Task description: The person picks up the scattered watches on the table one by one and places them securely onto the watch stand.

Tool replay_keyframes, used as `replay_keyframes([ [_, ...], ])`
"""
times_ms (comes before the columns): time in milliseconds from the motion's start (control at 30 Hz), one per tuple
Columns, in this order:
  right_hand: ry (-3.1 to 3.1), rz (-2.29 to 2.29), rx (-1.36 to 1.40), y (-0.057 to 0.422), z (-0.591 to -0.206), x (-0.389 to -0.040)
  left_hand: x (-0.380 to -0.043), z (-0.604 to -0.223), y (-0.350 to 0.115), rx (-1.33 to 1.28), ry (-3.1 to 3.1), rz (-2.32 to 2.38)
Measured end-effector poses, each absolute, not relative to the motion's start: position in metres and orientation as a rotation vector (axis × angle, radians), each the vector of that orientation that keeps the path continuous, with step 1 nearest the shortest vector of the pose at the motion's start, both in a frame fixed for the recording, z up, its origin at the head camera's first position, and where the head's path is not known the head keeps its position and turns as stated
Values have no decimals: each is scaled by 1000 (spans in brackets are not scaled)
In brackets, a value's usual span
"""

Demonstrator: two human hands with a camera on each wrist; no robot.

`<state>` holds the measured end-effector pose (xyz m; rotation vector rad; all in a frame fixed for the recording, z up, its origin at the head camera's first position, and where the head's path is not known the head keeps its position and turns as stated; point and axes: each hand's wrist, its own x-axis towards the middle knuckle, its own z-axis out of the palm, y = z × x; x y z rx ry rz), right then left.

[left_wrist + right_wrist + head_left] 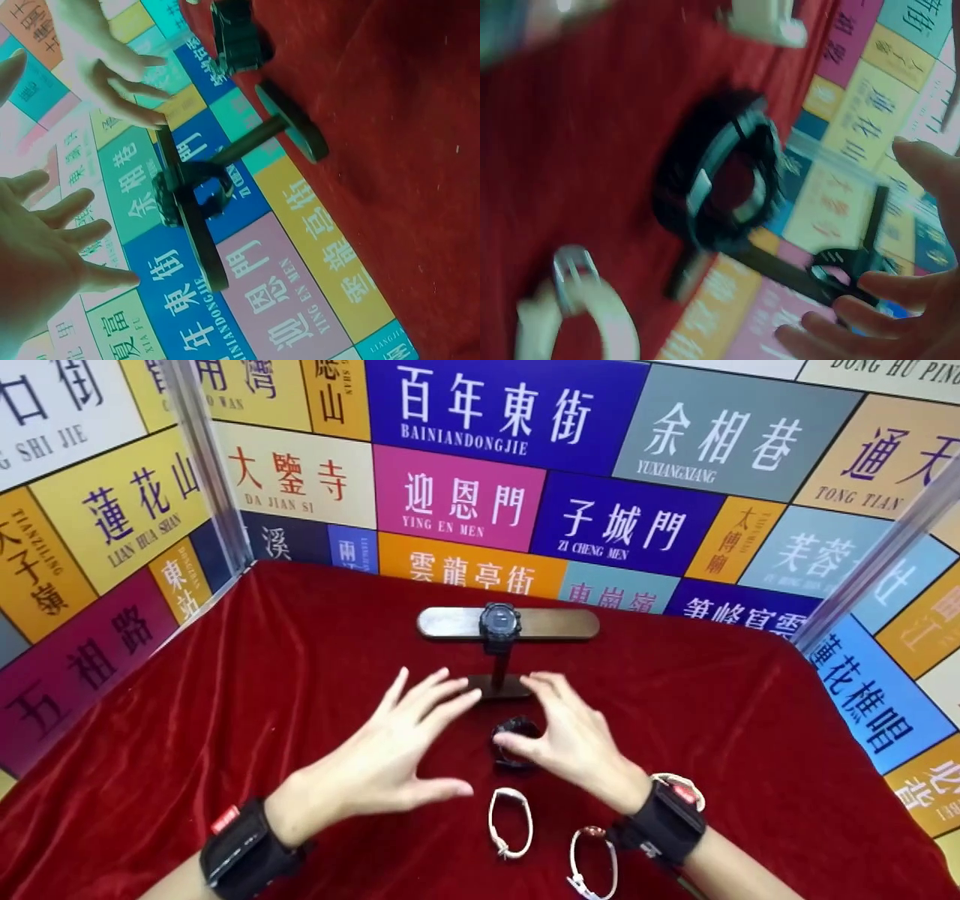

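Note:
A dark T-shaped display stand stands on the red cloth, with a black watch strapped round the middle of its bar. My left hand hovers to the near left of the stand's base, fingers spread and holding nothing. On the other side, my right hand is held over the cloth near the base, fingers loosely bent and apart. A second black watch sits on the cloth; my right thumb overlaps it in the head view, but the right wrist view shows the hand clear of it.
Light-strapped watches lie nearer me on the red cloth: one cream, one white, and one partly hidden by my right wrist. Panels with Chinese lettering rise behind the cloth, with clear posts at the corners.

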<state>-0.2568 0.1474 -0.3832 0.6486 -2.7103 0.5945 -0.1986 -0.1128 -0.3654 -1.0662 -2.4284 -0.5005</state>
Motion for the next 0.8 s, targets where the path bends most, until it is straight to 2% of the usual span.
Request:
replay_keyframes([
  [333,-2938,391,554,128,-413,-260,-187,-371,-107,-1108,-2490,-497],
  [633,-3011,587,519,134,-394,-262,-187,-369,-109,-1093,-2490,-520],
  [800,-2820,813,672,148,-372,-254,-189,-365,-110,-1076,-2472,-584],
])
